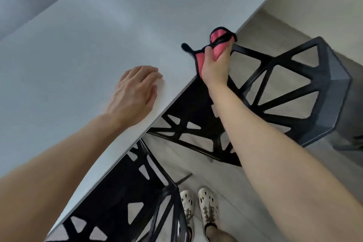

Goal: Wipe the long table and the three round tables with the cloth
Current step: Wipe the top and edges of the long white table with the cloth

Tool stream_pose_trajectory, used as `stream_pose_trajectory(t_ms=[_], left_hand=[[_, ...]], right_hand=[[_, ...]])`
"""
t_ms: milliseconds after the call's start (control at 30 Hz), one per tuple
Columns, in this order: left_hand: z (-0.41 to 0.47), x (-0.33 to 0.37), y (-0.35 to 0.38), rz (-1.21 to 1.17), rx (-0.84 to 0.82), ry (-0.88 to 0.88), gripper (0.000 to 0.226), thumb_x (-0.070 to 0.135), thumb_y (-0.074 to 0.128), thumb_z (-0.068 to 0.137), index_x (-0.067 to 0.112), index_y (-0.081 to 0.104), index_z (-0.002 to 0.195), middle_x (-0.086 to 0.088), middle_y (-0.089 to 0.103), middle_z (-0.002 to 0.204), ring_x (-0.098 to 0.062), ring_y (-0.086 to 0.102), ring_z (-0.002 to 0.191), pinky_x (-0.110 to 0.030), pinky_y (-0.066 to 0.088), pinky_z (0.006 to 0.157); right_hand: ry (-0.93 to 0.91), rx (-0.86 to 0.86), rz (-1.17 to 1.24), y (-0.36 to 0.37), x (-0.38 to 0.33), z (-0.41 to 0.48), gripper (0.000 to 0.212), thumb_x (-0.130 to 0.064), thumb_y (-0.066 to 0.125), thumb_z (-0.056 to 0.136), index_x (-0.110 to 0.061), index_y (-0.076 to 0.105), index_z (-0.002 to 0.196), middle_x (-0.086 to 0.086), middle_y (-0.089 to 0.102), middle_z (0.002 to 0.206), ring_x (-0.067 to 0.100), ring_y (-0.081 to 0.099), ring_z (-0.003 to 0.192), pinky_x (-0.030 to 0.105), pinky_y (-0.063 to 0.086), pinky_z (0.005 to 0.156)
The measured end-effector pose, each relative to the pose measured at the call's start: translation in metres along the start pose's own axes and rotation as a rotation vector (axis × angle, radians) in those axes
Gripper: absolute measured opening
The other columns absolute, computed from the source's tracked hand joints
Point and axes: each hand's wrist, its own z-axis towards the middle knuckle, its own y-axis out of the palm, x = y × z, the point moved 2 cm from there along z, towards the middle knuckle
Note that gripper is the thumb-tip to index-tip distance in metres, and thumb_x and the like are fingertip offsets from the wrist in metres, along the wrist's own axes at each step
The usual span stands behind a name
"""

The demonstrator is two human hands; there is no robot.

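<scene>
the long table (98, 35) fills the upper left of the frame, a pale slab whose near edge runs diagonally from lower left to upper right. i stand at that edge. no round tables are in sight, so i judge i'm on the first part of the job.

two black lattice chairs sit along the edge: one (294, 88) at centre right, partly tucked under the top, and one (153, 202) at the bottom. they block my legs, which i think is why i'm reaching over them.

my left hand (135, 92) lies palm down on the tabletop near the middle of the frame, fingers relaxed and gripping nothing. it seems to be there to brace me.

my right hand (213, 67), right of centre, is clenched round the cloth (215, 35). the cloth is pink with black trim and bunched right at the table's edge, part on the top and part hanging over. that suits dragging along the rim.

my pale shoes (198, 208) show at the bottom.
</scene>
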Motion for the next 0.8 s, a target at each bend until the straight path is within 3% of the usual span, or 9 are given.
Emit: stream_pose_trajectory(t_ms=[67,167,233,300,433,500,600,700,800], left_hand=[[-0.032,-0.004,-0.014,0.014,-0.009,0.000,0.032,0.014,0.052,0.110,0.012,0.067,0.138,-0.004,0.064,0.145,-0.029,0.057,0.139,-0.048,0.044,0.117],[-0.086,-0.011,-0.029,0.029,-0.068,-0.003,0.037,0.020,0.049,0.112,0.009,0.066,0.143,-0.008,0.064,0.148,-0.032,0.056,0.144,-0.052,0.044,0.119],[-0.120,-0.016,-0.037,0.044,-0.111,-0.007,0.041,0.024,0.048,0.113,0.008,0.062,0.147,-0.011,0.061,0.153,-0.034,0.053,0.147,-0.054,0.042,0.121],[-0.144,-0.024,-0.044,0.079,-0.136,-0.004,0.047,0.029,0.047,0.112,0.008,0.058,0.152,-0.011,0.054,0.160,-0.035,0.048,0.153,-0.058,0.038,0.123],[-0.162,-0.032,-0.040,0.089,-0.145,-0.022,0.056,0.035,0.042,0.112,0.010,0.048,0.162,-0.008,0.037,0.174,-0.030,0.032,0.163,-0.062,0.031,0.128],[-0.163,-0.034,-0.035,0.064,-0.124,-0.027,0.056,0.033,0.043,0.110,0.010,0.050,0.161,-0.008,0.037,0.174,-0.029,0.032,0.163,-0.062,0.029,0.128],[-0.163,-0.034,-0.032,0.057,-0.109,-0.019,0.056,0.030,0.046,0.108,0.010,0.052,0.159,-0.008,0.038,0.173,-0.030,0.033,0.162,-0.062,0.030,0.128],[-0.163,-0.032,-0.032,0.054,-0.105,-0.024,0.056,0.028,0.049,0.107,0.011,0.051,0.160,-0.008,0.037,0.174,-0.030,0.033,0.163,-0.061,0.030,0.127],[-0.162,-0.032,-0.034,0.047,-0.102,-0.025,0.056,0.029,0.048,0.107,0.011,0.051,0.160,-0.008,0.036,0.174,-0.029,0.032,0.163,-0.061,0.030,0.128]], right_hand=[[0.003,0.033,0.042,0.018,-0.008,-0.039,0.078,-0.027,0.052,0.114,-0.017,0.004,0.174,0.003,0.009,0.183,0.018,0.016,0.166,0.013,0.009,0.124],[-0.048,-0.106,0.044,0.052,0.004,-0.179,0.083,-0.026,0.056,0.113,-0.025,-0.001,0.174,-0.003,-0.015,0.182,-0.020,-0.003,0.155,-0.008,0.006,0.110],[-0.047,-0.275,0.078,0.059,0.018,-0.245,0.090,-0.029,0.059,0.112,-0.034,-0.006,0.174,-0.013,-0.028,0.177,-0.019,-0.006,0.154,-0.001,0.009,0.116],[-0.034,-0.330,0.082,0.059,0.022,-0.233,0.093,-0.032,0.060,0.111,-0.037,-0.009,0.173,-0.015,-0.030,0.176,-0.006,0.001,0.158,0.006,0.014,0.119],[-0.055,-0.047,0.047,0.045,0.009,-0.117,0.082,-0.024,0.055,0.113,-0.013,0.001,0.174,0.009,-0.010,0.182,0.013,0.005,0.164,-0.014,0.003,0.101],[-0.058,0.068,0.064,0.040,0.008,-0.080,0.078,-0.023,0.053,0.114,-0.007,0.005,0.173,0.012,0.002,0.182,0.024,0.011,0.167,-0.006,0.004,0.113],[-0.023,0.079,0.085,0.052,0.007,-0.117,0.076,-0.024,0.052,0.114,-0.009,0.007,0.174,0.010,0.006,0.182,0.012,0.011,0.165,0.016,0.014,0.130],[-0.044,-0.129,0.082,0.065,0.019,-0.217,0.079,-0.025,0.054,0.115,-0.021,0.002,0.174,0.002,-0.011,0.182,-0.018,0.003,0.144,-0.011,0.016,0.106],[-0.094,-0.269,0.037,0.059,0.029,-0.233,0.086,-0.032,0.057,0.113,-0.030,-0.004,0.173,-0.002,-0.021,0.180,-0.017,0.002,0.143,-0.013,0.012,0.100]])
